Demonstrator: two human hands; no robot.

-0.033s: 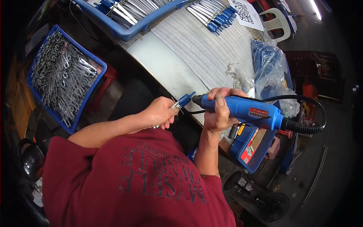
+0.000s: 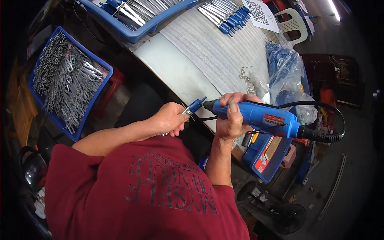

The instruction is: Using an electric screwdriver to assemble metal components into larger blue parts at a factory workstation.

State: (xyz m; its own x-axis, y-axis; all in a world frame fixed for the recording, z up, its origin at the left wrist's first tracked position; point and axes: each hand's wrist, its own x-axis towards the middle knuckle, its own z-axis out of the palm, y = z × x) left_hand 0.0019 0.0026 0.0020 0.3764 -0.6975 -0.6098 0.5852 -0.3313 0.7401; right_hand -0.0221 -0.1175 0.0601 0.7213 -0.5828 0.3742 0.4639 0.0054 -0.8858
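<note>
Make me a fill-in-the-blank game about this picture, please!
1. The left hand holds a silvery piece whose end is coloured ____.
2. The right hand grips a power tool with its nose pointing toward the ____ hand.
3. The plastic chair at upper right is coloured ____.

Answers: blue; left; white.

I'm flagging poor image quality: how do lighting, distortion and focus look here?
Head view: tube light glares white at upper right; head view: tabletop bright, floor at right dim; head view: fisheye rim falls to black; head view: left hand, right hand and blue power tool fairly sharp.
</note>
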